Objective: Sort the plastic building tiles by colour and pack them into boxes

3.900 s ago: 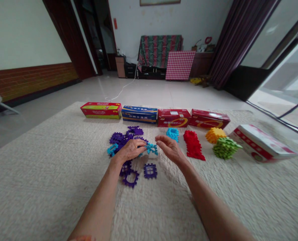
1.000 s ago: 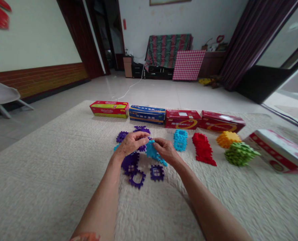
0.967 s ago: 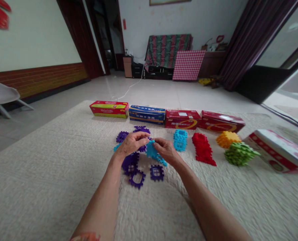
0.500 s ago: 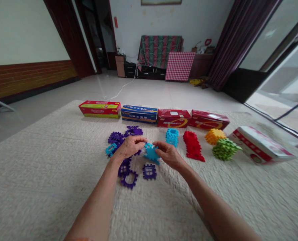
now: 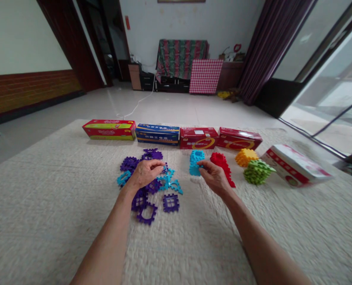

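My right hand (image 5: 215, 176) is at the stack of light blue interlocking building pieces (image 5: 196, 157), its thumb and fingers pinched on a light blue piece at the stack's near edge. My left hand (image 5: 147, 173) hovers over the loose purple interlocking pieces (image 5: 130, 163), fingertips together. A speck of light blue shows at those fingertips, too small to tell whether it is held. Between the hands lie several loose light blue pieces (image 5: 176, 185). A purple window-shaped piece (image 5: 171, 203) lies nearer me. My right hand partly covers the row of red pieces (image 5: 220, 159).
Along the back of the quilted mat (image 5: 83, 221) stand a red-and-yellow box (image 5: 110, 130), a blue box (image 5: 157, 134) and two red boxes (image 5: 198, 138). To the right are orange pieces (image 5: 246, 157), green pieces (image 5: 258, 172) and a white-and-red box (image 5: 297, 165).
My right hand has moved right, from the loose light blue pieces to the light blue stack. The light blue piece between my hands is no longer there. The view has shifted slightly right.
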A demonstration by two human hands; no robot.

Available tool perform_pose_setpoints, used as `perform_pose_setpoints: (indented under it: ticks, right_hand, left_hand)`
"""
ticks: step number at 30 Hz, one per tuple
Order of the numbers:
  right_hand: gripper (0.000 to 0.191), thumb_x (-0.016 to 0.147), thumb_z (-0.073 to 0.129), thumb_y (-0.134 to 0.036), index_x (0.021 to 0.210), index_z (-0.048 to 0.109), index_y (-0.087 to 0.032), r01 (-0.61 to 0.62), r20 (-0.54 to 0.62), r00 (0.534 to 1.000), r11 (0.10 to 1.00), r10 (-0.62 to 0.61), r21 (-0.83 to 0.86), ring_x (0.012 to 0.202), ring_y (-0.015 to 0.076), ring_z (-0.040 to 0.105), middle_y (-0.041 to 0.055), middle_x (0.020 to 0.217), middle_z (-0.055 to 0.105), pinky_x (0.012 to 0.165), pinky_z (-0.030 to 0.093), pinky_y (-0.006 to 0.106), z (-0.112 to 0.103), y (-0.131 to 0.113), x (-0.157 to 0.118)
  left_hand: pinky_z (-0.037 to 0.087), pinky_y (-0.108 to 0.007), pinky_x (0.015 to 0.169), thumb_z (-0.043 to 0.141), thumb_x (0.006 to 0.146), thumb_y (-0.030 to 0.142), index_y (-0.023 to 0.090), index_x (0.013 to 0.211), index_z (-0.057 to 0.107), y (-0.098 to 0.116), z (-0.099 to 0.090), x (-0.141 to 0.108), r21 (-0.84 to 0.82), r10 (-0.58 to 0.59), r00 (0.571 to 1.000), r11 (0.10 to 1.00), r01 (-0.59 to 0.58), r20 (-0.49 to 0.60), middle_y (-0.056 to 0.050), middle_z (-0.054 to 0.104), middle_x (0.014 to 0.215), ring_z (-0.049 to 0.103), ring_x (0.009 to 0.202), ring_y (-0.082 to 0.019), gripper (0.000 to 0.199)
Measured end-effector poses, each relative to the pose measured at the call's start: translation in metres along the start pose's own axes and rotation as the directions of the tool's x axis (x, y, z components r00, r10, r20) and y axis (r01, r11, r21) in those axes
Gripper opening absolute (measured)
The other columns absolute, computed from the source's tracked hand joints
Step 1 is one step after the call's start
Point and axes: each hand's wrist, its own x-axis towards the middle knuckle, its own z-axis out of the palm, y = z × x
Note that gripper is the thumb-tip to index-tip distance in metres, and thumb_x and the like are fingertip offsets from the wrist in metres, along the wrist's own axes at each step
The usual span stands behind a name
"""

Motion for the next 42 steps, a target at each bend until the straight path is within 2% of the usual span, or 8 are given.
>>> perform_pose_setpoints:
  ticks: [7,12,21,26,32,37,40,42]
  right_hand:
    - [0.028,0.073,0.055,-0.028,0.094,0.07,-0.017,0.002,0.002,1.0,0.996,-0.002,-0.089,0.066,0.016,0.062,0.004,0.078,0.07,0.066,0.051,0.03,0.0,0.005,-0.001]
    - [0.026,0.075,0.053,-0.026,0.092,0.07,-0.019,0.082,-0.026,0.996,0.97,-0.09,-0.229,0.07,0.0175,0.062,0.0052,0.083,0.069,0.069,0.051,0.032,0.001,0.008,0.0]
    - [0.026,0.084,0.052,-0.024,0.105,0.066,-0.017,0.229,-0.028,0.957,0.81,-0.289,-0.54,0.096,0.0255,0.06,0.012,0.103,0.062,0.084,0.049,0.038,0.001,0.003,-0.005]
    - [0.019,0.087,0.051,-0.02,0.099,0.065,-0.02,0.326,0.073,0.941,0.829,-0.33,-0.455,0.088,0.0213,0.061,0.0084,0.096,0.062,0.081,0.05,0.034,0.015,-0.007,-0.013]
    - [0.019,0.086,0.05,-0.017,0.098,0.065,-0.019,0.346,0.253,0.932,0.846,-0.26,-0.405,0.084,0.0199,0.062,0.0081,0.096,0.063,0.075,0.05,0.033,0.033,-0.016,-0.028]
    - [0.02,0.087,0.049,-0.015,0.099,0.065,-0.019,0.331,0.283,0.931,0.865,-0.232,-0.377,0.083,0.0184,0.062,0.0076,0.099,0.063,0.074,0.05,0.031,0.036,-0.018,-0.033]
    - [0.02,0.087,0.049,-0.014,0.098,0.065,-0.019,0.32,0.277,0.933,0.88,-0.229,-0.351,0.081,0.0175,0.062,0.007,0.097,0.063,0.073,0.05,0.031,0.038,-0.019,-0.034]
    - [0.021,0.085,0.05,-0.013,0.1,0.064,-0.019,0.326,0.266,0.932,0.891,-0.247,-0.316,0.08,0.0177,0.062,0.0066,0.096,0.063,0.074,0.05,0.031,0.039,-0.019,-0.034]
  left_hand:
    - [0.054,-0.026,0.073,0.059,0.078,0.033,0.019,0.093,0.075,-0.002,0.0,0.0,0.001,-0.014,1.0,1.0,0.014,-0.003,-0.002,0.077,0.086,0.07,0.077,-0.018,0.026]
    - [0.053,-0.026,0.076,0.059,0.078,0.034,0.018,0.093,0.075,0.0,-0.001,0.0,-0.002,-0.017,1.0,1.0,0.017,-0.004,-0.003,0.077,0.089,0.07,0.08,-0.018,0.027]
    - [0.052,-0.025,0.073,0.057,0.078,0.032,0.018,0.093,0.075,-0.001,-0.001,0.0,0.043,-0.009,1.0,0.999,0.009,0.003,-0.002,0.076,0.087,0.068,0.076,-0.017,0.027]
    - [0.051,-0.025,0.073,0.059,0.074,0.029,0.018,0.097,0.074,0.005,-0.003,-0.004,0.2,0.012,0.982,0.979,-0.05,0.189,-0.003,0.074,0.085,0.067,0.077,-0.017,0.03]
    - [0.045,-0.031,0.095,0.065,0.069,0.032,0.021,0.124,0.063,0.01,-0.001,-0.007,0.438,-0.054,0.916,0.888,-0.138,0.399,-0.007,0.067,0.117,0.06,0.108,-0.024,0.057]
    - [0.045,-0.035,0.097,0.061,0.069,0.026,0.021,0.123,0.063,0.013,0.007,-0.01,0.553,-0.074,0.901,0.81,-0.196,0.427,-0.009,0.064,0.114,0.057,0.11,-0.027,0.054]
    - [0.044,-0.038,0.098,0.06,0.07,0.024,0.019,0.12,0.064,0.012,0.009,-0.011,0.525,-0.047,0.919,0.832,-0.181,0.391,-0.01,0.064,0.113,0.057,0.111,-0.029,0.051]
    - [0.042,-0.039,0.101,0.062,0.07,0.025,0.019,0.123,0.062,0.011,0.009,-0.009,0.448,0.0,0.948,0.882,-0.15,0.317,-0.011,0.062,0.118,0.055,0.115,-0.029,0.054]
